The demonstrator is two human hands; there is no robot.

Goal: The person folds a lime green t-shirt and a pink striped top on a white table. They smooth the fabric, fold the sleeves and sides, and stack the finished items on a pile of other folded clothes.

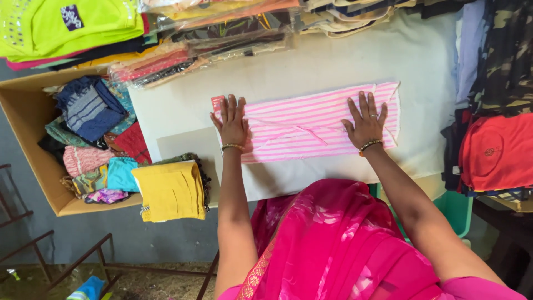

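A pink-and-white striped garment [308, 125] lies folded into a long strip on the white table [344, 61]. My left hand [232, 123] rests flat on its left end, fingers spread, with a bangle at the wrist. Flat on the right part of the garment is my right hand [366, 119], fingers apart, wearing a ring and a beaded bracelet. Neither hand grips anything. A thin drawstring shows on the cloth between the hands.
A cardboard box [28, 116] of folded clothes stands left. A yellow folded garment [172, 190] sits on a pile at the table's left edge. Packaged clothes [211, 50] lie along the far edge, a neon-yellow stack [66, 25] far left, red and camouflage garments [497, 111] right.
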